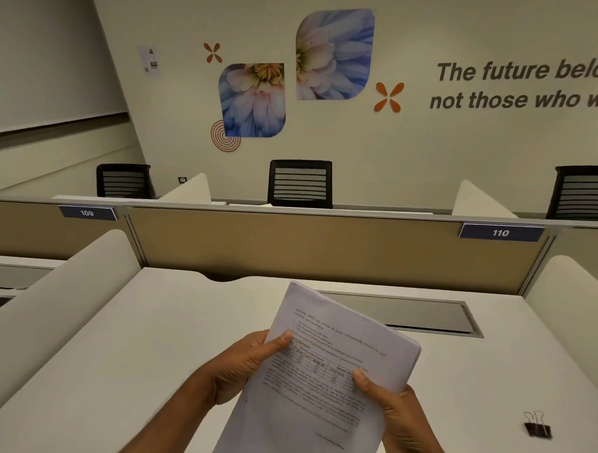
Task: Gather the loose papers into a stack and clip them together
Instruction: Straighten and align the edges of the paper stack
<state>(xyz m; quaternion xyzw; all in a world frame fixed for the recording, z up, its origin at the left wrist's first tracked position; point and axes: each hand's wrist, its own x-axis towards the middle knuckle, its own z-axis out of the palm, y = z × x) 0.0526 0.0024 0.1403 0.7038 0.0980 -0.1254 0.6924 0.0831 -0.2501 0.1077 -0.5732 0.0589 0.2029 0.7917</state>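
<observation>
Operator: Thumbs (279, 342) press on the top sheet. My left hand (240, 364) pinches the stack of papers (338, 324) at its 9 o'clock edge and my right hand (395, 415) at 4 o'clock, with the other fingers hidden beneath.

Observer: How will it handle?

Operator: Light and floppy, I judge, and the sheets could slide apart. I'd grip near an edge. It's held above the desk (148, 339). The binder clip (537, 428) lies at 3 o'clock, well apart.

Black chairs (300, 182) are seen behind a tan partition (324, 248), below a wall (431, 156) decorated with flower panels (332, 53) and perhaps a notice (150, 61).
</observation>
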